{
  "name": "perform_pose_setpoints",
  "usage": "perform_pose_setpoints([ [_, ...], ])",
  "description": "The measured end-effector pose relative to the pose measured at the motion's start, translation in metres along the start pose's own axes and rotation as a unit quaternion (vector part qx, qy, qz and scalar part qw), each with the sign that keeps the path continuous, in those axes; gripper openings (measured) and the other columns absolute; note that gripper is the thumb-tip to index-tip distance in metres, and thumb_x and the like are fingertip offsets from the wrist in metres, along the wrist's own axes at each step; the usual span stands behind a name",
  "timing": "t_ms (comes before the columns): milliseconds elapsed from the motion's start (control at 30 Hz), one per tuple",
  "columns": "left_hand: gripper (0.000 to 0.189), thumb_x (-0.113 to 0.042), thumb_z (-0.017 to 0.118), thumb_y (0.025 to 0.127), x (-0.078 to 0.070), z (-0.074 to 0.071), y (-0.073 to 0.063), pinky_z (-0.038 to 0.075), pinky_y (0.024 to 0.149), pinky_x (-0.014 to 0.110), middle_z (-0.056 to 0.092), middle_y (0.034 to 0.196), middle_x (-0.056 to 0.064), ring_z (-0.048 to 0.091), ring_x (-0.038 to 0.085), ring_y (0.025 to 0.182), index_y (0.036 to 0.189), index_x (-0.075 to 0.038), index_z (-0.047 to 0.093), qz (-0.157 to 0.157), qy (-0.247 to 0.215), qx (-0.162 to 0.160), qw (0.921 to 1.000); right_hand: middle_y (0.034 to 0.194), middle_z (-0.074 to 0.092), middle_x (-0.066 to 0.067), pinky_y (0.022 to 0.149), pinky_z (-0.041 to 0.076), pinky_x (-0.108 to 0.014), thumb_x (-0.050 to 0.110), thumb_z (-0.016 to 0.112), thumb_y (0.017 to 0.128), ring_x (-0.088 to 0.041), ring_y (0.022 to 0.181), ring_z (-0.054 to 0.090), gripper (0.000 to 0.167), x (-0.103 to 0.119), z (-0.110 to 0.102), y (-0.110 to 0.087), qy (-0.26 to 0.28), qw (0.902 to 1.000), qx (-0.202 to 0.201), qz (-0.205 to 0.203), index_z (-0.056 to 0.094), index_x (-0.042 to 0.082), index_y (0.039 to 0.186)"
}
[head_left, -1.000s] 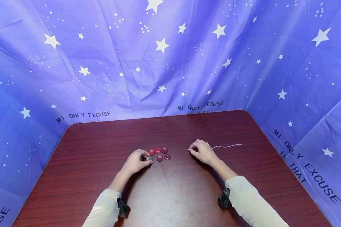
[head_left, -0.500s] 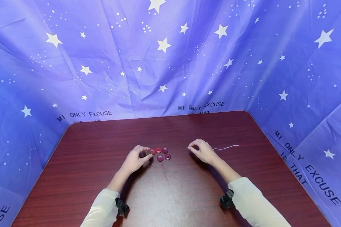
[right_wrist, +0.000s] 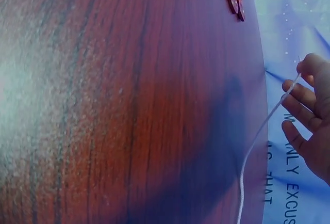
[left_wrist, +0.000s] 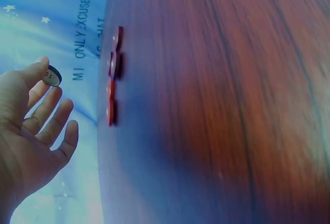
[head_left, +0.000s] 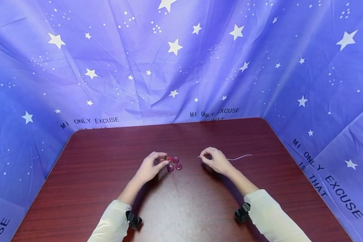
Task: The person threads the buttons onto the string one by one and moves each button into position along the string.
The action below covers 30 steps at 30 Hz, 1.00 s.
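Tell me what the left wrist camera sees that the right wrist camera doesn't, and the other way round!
Only the left wrist view shows the grey button, pinched by the left hand.
Only the right wrist view shows the white string, held in the right hand.
Both show reddish buttons, the table and the blue cloth.

The right hand point(right_wrist: 318, 115) is pinching a white string point(right_wrist: 247, 157) near its tip, its other fingers bending loosely below, while the string is trailing down to the bottom edge of the view. Near the top, several red buttons point(right_wrist: 233, 2) are lying close together on a reddish wooden tabletop point(right_wrist: 144, 69), and pale blue cloth point(right_wrist: 281, 33) bearing black lettering is showing beyond it.
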<state>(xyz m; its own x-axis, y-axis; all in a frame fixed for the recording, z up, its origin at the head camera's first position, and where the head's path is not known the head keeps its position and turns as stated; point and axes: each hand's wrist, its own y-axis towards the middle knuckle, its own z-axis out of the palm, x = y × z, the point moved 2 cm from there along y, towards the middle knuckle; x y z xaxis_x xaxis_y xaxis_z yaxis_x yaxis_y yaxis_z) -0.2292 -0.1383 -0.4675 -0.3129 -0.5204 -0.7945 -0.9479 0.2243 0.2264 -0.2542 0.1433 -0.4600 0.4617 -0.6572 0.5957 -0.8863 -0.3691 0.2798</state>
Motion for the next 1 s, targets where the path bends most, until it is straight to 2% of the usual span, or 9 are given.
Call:
perform_pose_setpoints([
  [200,0.032,-0.017,0.067,0.086,-0.007,0.008,0.004,0.048,0.070,0.022,0.062,0.095,0.006,0.055,0.012,0.079,0.114,-0.002,0.063,-0.001,-0.025,0.009,0.9996,0.079,0.062,0.005,0.068,0.043,-0.023,0.016,0.062,0.086,-0.009,0.078,0.055,0.006,0.003,0.001,0.001,0.002,0.9999,-0.007,-0.009,0.065,0.015,0.081],
  [400,0.033,-0.021,0.066,0.087,-0.008,0.013,0.005,0.048,0.070,0.022,0.065,0.105,0.007,0.057,0.013,0.080,0.115,-0.004,0.063,-0.007,-0.050,0.036,0.9981,0.080,0.062,0.005,0.068,0.044,-0.023,0.016,0.063,0.086,-0.009,0.078,0.055,0.004,0.009,0.003,0.004,0.007,0.9998,-0.008,-0.017,0.066,0.015,0.083],
  [533,0.033,-0.022,0.065,0.089,-0.007,0.017,0.005,0.049,0.069,0.021,0.068,0.106,0.010,0.063,0.022,0.079,0.117,-0.006,0.062,-0.027,-0.080,0.054,0.9950,0.081,0.063,0.005,0.067,0.044,-0.022,0.016,0.063,0.085,-0.009,0.078,0.054,0.003,0.013,0.004,0.004,0.008,0.9997,-0.008,-0.020,0.066,0.014,0.084],
  [633,0.034,-0.020,0.064,0.089,-0.007,0.020,0.006,0.050,0.068,0.020,0.068,0.106,0.013,0.064,0.030,0.082,0.118,-0.003,0.061,-0.027,-0.100,0.059,0.9929,0.081,0.063,0.004,0.067,0.044,-0.023,0.016,0.063,0.086,-0.009,0.078,0.054,0.004,0.015,0.004,0.004,0.009,0.9997,-0.008,-0.023,0.066,0.014,0.084],
  [700,0.035,-0.019,0.064,0.089,-0.007,0.021,0.007,0.050,0.070,0.020,0.068,0.106,0.013,0.064,0.028,0.085,0.118,-0.001,0.061,-0.020,-0.105,0.057,0.9927,0.081,0.063,0.004,0.067,0.045,-0.025,0.017,0.064,0.086,-0.009,0.078,0.054,0.005,0.016,0.005,0.005,0.009,0.9996,-0.009,-0.025,0.066,0.013,0.084],
  [833,0.036,-0.018,0.063,0.090,-0.010,0.023,0.008,0.048,0.073,0.020,0.068,0.101,0.010,0.061,0.016,0.088,0.120,-0.001,0.060,-0.006,-0.102,0.050,0.9935,0.080,0.063,0.004,0.069,0.047,-0.030,0.017,0.063,0.087,-0.010,0.077,0.055,0.008,0.018,0.005,0.006,0.011,0.9994,-0.016,-0.028,0.066,0.011,0.084],
  [900,0.035,-0.017,0.063,0.090,-0.011,0.024,0.009,0.047,0.073,0.020,0.068,0.100,0.010,0.060,0.012,0.087,0.120,-0.001,0.060,-0.001,-0.104,0.049,0.9934,0.079,0.063,0.004,0.068,0.047,-0.029,0.017,0.064,0.086,-0.010,0.077,0.055,0.006,0.020,0.005,0.006,0.013,0.9993,-0.018,-0.030,0.066,0.012,0.083],
  [1000,0.034,-0.015,0.062,0.090,-0.011,0.027,0.010,0.050,0.071,0.022,0.068,0.101,0.013,0.061,0.013,0.085,0.120,0.001,0.059,0.004,-0.115,0.049,0.9922,0.079,0.063,0.005,0.068,0.045,-0.023,0.016,0.064,0.085,-0.009,0.077,0.056,0.004,0.023,0.005,0.006,0.017,0.9991,-0.018,-0.034,0.067,0.012,0.084],
])
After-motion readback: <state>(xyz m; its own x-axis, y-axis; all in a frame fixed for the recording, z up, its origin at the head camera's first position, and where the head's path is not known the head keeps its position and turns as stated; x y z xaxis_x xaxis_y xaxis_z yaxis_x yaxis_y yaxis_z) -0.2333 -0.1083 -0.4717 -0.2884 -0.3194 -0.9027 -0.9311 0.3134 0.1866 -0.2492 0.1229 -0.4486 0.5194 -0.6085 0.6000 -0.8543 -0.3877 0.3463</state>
